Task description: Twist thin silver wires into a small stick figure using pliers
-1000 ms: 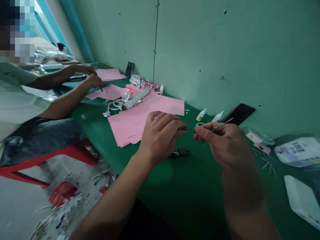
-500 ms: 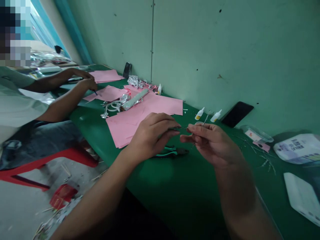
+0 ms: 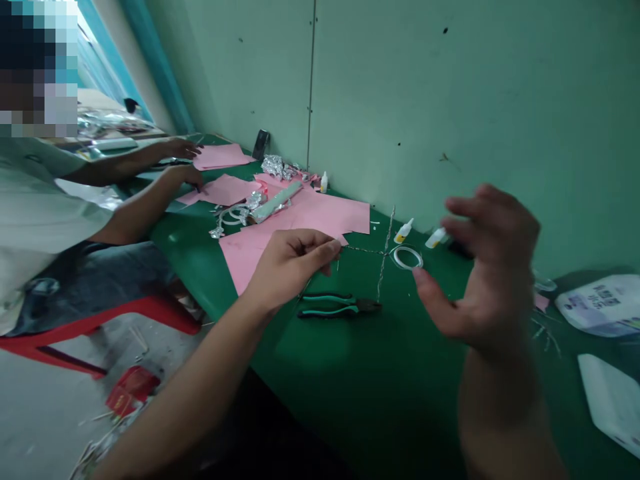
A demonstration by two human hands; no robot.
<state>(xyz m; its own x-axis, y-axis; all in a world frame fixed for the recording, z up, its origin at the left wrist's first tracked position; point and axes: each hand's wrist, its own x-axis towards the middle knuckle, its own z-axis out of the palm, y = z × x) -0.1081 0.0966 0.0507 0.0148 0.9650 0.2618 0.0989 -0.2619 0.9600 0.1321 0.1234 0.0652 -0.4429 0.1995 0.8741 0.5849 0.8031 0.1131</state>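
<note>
My left hand [image 3: 300,263] pinches one end of a thin twisted wire [image 3: 367,251] between thumb and fingers. The wire reaches rightward and meets a crossing twisted strand [image 3: 383,267], forming a cross shape. My right hand [image 3: 483,267] is raised off the wire, its thumb and fingers spread with nothing between them. Just left of its thumb tip is a white ring [image 3: 409,258] with thin wire around it; I cannot tell whether it touches the cross. Below the wire, pliers [image 3: 335,305] with black and teal handles lie on the green table [image 3: 350,367].
Pink paper sheets [image 3: 320,210] spread behind my left hand, with a foil roll [image 3: 277,202] on them. Small glue bottles [image 3: 404,231] stand near the wall. A white device [image 3: 607,393] lies at right. Another person's arm [image 3: 145,200] works over paper at left.
My right hand has let go of the wire and moved up and right, fingers opening. My left hand still holds the wire, whose crossing strand now shows fully.
</note>
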